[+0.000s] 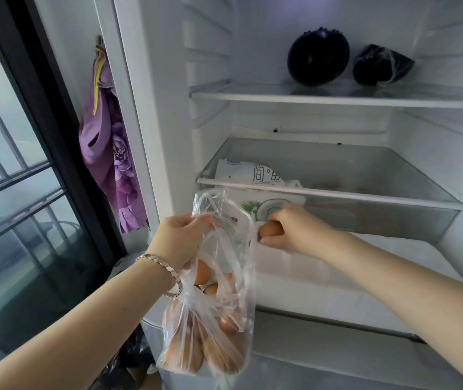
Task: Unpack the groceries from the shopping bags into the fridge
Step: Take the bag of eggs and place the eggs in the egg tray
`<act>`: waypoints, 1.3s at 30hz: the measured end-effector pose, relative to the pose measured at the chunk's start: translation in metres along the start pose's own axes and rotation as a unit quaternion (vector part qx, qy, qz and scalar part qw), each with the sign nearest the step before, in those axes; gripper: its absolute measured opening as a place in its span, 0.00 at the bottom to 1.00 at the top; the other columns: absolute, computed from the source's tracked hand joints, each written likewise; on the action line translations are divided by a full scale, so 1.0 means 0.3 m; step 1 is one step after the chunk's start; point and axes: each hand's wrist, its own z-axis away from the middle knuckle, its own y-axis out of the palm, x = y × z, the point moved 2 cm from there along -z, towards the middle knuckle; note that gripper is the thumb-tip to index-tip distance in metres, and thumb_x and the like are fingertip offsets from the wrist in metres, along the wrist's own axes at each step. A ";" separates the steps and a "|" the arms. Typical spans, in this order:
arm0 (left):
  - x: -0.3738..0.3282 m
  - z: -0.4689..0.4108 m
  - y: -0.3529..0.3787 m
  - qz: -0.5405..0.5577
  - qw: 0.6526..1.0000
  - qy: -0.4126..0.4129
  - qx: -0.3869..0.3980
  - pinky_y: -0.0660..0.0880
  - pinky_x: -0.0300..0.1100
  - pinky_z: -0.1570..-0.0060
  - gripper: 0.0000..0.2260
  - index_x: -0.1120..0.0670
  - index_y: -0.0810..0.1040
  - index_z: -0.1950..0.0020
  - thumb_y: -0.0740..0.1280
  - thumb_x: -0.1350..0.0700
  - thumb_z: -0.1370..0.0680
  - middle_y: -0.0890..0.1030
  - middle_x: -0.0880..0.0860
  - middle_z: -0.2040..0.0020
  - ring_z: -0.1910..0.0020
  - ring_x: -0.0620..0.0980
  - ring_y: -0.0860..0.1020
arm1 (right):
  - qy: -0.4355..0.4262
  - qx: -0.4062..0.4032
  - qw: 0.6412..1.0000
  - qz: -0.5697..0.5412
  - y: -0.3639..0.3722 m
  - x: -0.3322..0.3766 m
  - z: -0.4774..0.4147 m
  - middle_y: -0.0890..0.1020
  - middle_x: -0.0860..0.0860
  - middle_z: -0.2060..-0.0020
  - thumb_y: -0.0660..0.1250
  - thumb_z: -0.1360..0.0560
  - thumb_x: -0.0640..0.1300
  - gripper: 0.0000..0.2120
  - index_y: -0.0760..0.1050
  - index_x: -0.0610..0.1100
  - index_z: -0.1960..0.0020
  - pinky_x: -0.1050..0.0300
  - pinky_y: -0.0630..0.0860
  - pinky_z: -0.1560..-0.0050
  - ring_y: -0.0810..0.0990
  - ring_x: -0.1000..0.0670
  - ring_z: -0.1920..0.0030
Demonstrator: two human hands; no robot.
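Head view, the only one.

Left hand [181,235] at about 8 o'clock from frame centre; fingers bunched tight round the gathered neck of a clear plastic bag [224,277]. Judged reason: held high and off to the side so the load hangs free of the fridge front and the mouth is within reach. The bag drops straight toward 6 o'clock; thin, crinkled film. A heap of brown eggs [219,353] is settled in the bottom, with two or three riding higher near the wrist. Silver bracelet [165,270] on that wrist.

Right hand [295,229] at about 5 o'clock from centre, just beside the bag at its 3 o'clock; fingers and thumb curled round a single egg [270,229]. The egg is brown, smooth and matte, with no crack visible. It sits at the front of the clear drawer [393,218], low against the front wall; touching it or just apart, cannot tell. Judged: eggs go across one at a time, cupped, not tipped out, since the shells would not stand it.

Inside the drawer, a white printed pack [253,173] lies toward 9 o'clock. Faint brown shapes show through the wall toward 3 o'clock; too blurred to name.

Glass shelf [238,94] at 12 o'clock carries a round dark aubergine [317,59]; a second dark one in film wrap [382,64] sits just beside it at its 3 o'clock.

Purple cloth [109,153] hangs outside the fridge at 9 o'clock.
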 end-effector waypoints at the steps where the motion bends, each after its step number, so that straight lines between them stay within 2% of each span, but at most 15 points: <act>1: -0.002 0.004 0.001 0.002 1.000 0.001 0.001 0.55 0.30 0.82 0.11 0.55 0.83 0.62 0.64 0.55 0.23 0.60 0.50 0.79 0.85 0.45 0.55 | -0.005 -0.004 1.000 -0.004 0.001 0.001 0.002 0.76 0.46 0.51 0.71 0.29 0.51 0.13 0.76 0.42 0.52 0.59 0.71 0.54 0.76 0.48 0.52; 2: -0.003 0.007 0.001 0.003 1.000 0.001 0.000 0.55 0.30 0.82 0.12 0.54 0.82 0.64 0.64 0.55 0.23 0.60 0.50 0.79 0.85 0.45 0.55 | -0.009 -0.012 1.000 -0.027 0.001 0.001 0.011 0.76 0.50 0.53 0.71 0.29 0.49 0.14 0.75 0.42 0.48 0.62 0.71 0.54 0.76 0.51 0.53; 4: -0.002 0.011 0.001 0.007 1.000 -0.001 -0.002 0.55 0.30 0.82 0.13 0.53 0.82 0.65 0.64 0.55 0.23 0.60 0.50 0.79 0.85 0.45 0.56 | -0.011 -0.034 0.996 -0.085 0.000 0.001 0.032 0.74 0.59 0.60 0.71 0.28 0.43 0.14 0.73 0.42 0.45 0.75 0.66 0.62 0.73 0.60 0.61; 5: -0.002 0.012 0.000 0.009 1.000 -0.002 -0.002 0.55 0.30 0.82 0.13 0.53 0.82 0.65 0.64 0.55 0.23 0.60 0.49 0.80 0.85 0.45 0.56 | -0.013 -0.043 0.994 -0.099 -0.002 0.004 0.041 0.73 0.60 0.62 0.71 0.28 0.42 0.13 0.73 0.41 0.45 0.77 0.65 0.64 0.74 0.60 0.62; 9: 0.001 0.014 0.000 0.014 1.000 -0.006 0.001 0.55 0.30 0.83 0.13 0.54 0.82 0.65 0.64 0.55 0.22 0.60 0.49 0.80 0.86 0.44 0.55 | -0.018 -0.029 0.997 -0.064 0.001 0.009 0.039 0.80 0.50 0.50 0.68 0.27 0.43 0.12 0.78 0.44 0.44 0.63 0.70 0.52 0.78 0.49 0.49; 15: 0.002 0.011 -0.001 0.013 1.000 -0.006 0.003 0.56 0.30 0.82 0.13 0.54 0.82 0.64 0.63 0.55 0.22 0.60 0.48 0.82 0.85 0.44 0.56 | -0.017 0.018 0.999 -0.024 0.008 0.030 0.051 0.69 0.52 0.51 0.58 0.21 0.45 0.13 0.77 0.50 0.40 0.60 0.69 0.45 0.74 0.47 0.46; 20: 0.007 0.010 0.000 0.016 1.000 -0.008 0.007 0.56 0.30 0.82 0.14 0.53 0.82 0.66 0.64 0.54 0.22 0.61 0.49 0.81 0.85 0.45 0.56 | 0.002 -0.002 1.000 -0.004 0.016 0.015 0.072 0.69 0.46 0.33 0.58 0.21 0.45 0.21 0.65 0.47 0.29 0.54 0.69 0.38 0.72 0.45 0.36; 22: 0.010 0.008 0.002 0.020 1.000 -0.010 0.009 0.56 0.30 0.82 0.14 0.54 0.81 0.65 0.64 0.54 0.22 0.61 0.48 0.81 0.86 0.44 0.56 | 0.004 -0.010 1.000 -0.019 0.014 0.002 0.094 0.71 0.48 0.37 0.59 0.21 0.44 0.19 0.67 0.46 0.30 0.57 0.69 0.42 0.73 0.48 0.40; 24: 0.010 0.006 0.004 0.017 1.000 -0.008 0.012 0.56 0.30 0.83 0.13 0.56 0.81 0.64 0.64 0.54 0.22 0.62 0.48 0.81 0.86 0.44 0.57 | -0.022 -0.001 1.000 -0.018 0.020 -0.001 0.117 0.72 0.51 0.47 0.58 0.21 0.43 0.15 0.74 0.48 0.36 0.61 0.68 0.47 0.75 0.50 0.46; 26: 0.008 0.002 0.005 0.007 1.000 -0.005 0.015 0.57 0.30 0.83 0.12 0.56 0.82 0.62 0.64 0.54 0.22 0.62 0.49 0.81 0.86 0.45 0.57 | -0.042 -0.019 0.999 -0.023 0.022 0.006 0.131 0.73 0.53 0.50 0.59 0.22 0.42 0.14 0.77 0.49 0.40 0.60 0.70 0.45 0.76 0.50 0.46; 28: 0.006 -0.004 -0.001 -0.004 1.000 -0.003 0.018 0.56 0.29 0.83 0.12 0.57 0.82 0.61 0.64 0.54 0.22 0.61 0.48 0.81 0.86 0.45 0.57 | -0.055 -0.089 0.993 -0.048 0.008 0.026 0.144 0.77 0.54 0.49 0.60 0.23 0.38 0.14 0.79 0.47 0.43 0.59 0.72 0.44 0.77 0.52 0.46; 31: 0.005 -0.011 -0.016 -0.007 0.999 -0.008 0.038 0.56 0.29 0.83 0.12 0.55 0.82 0.62 0.64 0.53 0.22 0.61 0.47 0.82 0.86 0.44 0.57 | -0.178 -0.185 0.960 -0.115 -0.048 0.133 0.200 0.78 0.56 0.56 0.60 0.27 0.32 0.14 0.82 0.42 0.51 0.73 0.70 0.53 0.76 0.64 0.55; 33: 0.002 -0.017 -0.024 -0.011 0.998 -0.010 0.055 0.55 0.29 0.84 0.13 0.53 0.81 0.64 0.64 0.52 0.22 0.62 0.47 0.82 0.86 0.44 0.57 | -0.259 -0.131 0.950 -0.117 -0.047 0.227 0.235 0.81 0.53 0.56 0.59 0.28 0.33 0.14 0.83 0.41 0.53 0.74 0.70 0.50 0.75 0.65 0.56; 36: -0.002 -0.025 -0.030 -0.028 0.997 -0.018 0.076 0.55 0.29 0.84 0.12 0.54 0.81 0.63 0.65 0.52 0.22 0.62 0.46 0.83 0.87 0.43 0.57 | -0.217 0.016 0.975 -0.035 0.026 0.308 0.211 0.79 0.46 0.47 0.58 0.25 0.31 0.15 0.79 0.40 0.44 0.55 0.75 0.46 0.78 0.48 0.47; 39: 0.001 -0.024 -0.033 -0.029 0.994 -0.021 0.099 0.55 0.29 0.84 0.12 0.54 0.82 0.61 0.65 0.51 0.23 0.60 0.47 0.81 0.86 0.43 0.56 | -0.178 0.121 0.975 0.047 0.058 0.369 0.145 0.76 0.42 0.44 0.55 0.23 0.31 0.14 0.73 0.37 0.40 0.55 0.72 0.46 0.76 0.42 0.44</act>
